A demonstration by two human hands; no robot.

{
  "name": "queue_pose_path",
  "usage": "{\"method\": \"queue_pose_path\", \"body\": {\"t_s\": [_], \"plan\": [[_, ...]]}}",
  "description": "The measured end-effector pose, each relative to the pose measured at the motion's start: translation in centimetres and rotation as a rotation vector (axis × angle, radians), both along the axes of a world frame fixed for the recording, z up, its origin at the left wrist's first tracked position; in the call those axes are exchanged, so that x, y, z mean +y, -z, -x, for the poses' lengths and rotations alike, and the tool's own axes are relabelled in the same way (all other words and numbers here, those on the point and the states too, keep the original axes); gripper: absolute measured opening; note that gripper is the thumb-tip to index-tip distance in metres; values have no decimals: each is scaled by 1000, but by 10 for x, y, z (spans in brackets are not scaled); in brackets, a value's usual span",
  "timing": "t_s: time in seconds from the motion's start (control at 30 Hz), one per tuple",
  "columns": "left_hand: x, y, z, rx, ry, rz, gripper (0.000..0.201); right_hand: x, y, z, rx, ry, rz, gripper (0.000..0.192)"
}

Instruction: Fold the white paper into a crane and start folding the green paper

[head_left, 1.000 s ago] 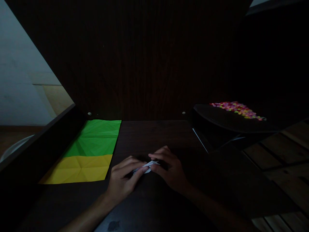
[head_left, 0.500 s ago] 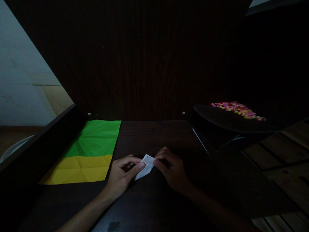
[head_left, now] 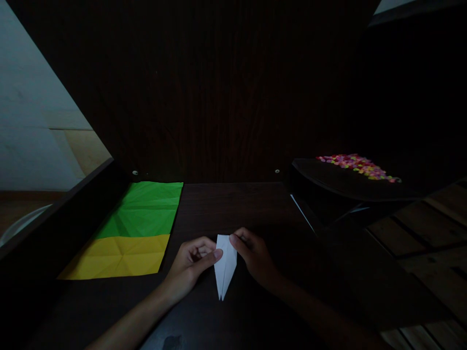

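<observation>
Between my hands is a folded piece of white paper [head_left: 226, 267], long and narrow, with a flat top edge and two thin points at its lower end. A crease or slit runs down its middle. My left hand [head_left: 195, 260] pinches its left side, thumb on top and fingers curled behind. At the upper right corner, my right hand [head_left: 253, 253] grips it between thumb and bent fingers. The paper is held just over the dark tabletop [head_left: 233, 204].
Creased sheets of green paper [head_left: 146, 209] and yellow paper [head_left: 124, 255] lie to the left. A dark upright panel [head_left: 219, 97] rises behind the tabletop. On the right, a dark bag-like item [head_left: 328, 182] bears a cluster of small colourful pieces [head_left: 359, 165]. A low side board [head_left: 65, 204] edges the left.
The white paper has turned from a slant to upright, its two points now facing me and its top edge flat. Both hands have shifted their hold slightly along its edges.
</observation>
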State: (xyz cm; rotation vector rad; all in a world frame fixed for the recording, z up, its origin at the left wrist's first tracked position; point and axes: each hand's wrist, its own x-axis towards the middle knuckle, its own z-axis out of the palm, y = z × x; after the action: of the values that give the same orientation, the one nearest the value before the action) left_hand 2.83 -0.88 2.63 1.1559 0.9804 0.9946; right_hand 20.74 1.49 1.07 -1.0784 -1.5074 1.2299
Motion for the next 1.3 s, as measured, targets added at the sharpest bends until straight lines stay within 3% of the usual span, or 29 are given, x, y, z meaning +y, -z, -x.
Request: {"method": "queue_pose_path", "body": {"t_s": [0.17,0.5,0.8,1.07,1.3], "plan": [[0,1,-2,-18,-40,9,29,0,5,2,-2,-14,49,41],[-2,3,-9,76,-44,-69,44,-6,4,2,-97,-54,-52,39],[-7,6,-11,-102,-52,0,44,-12,7,8,53,-34,15,43],[-5,8,-9,-28,-157,-54,42,-9,2,8,18,-45,49,39],[-3,9,-8,-33,-134,-34,41,-9,3,5,6,-81,24,39]]}}
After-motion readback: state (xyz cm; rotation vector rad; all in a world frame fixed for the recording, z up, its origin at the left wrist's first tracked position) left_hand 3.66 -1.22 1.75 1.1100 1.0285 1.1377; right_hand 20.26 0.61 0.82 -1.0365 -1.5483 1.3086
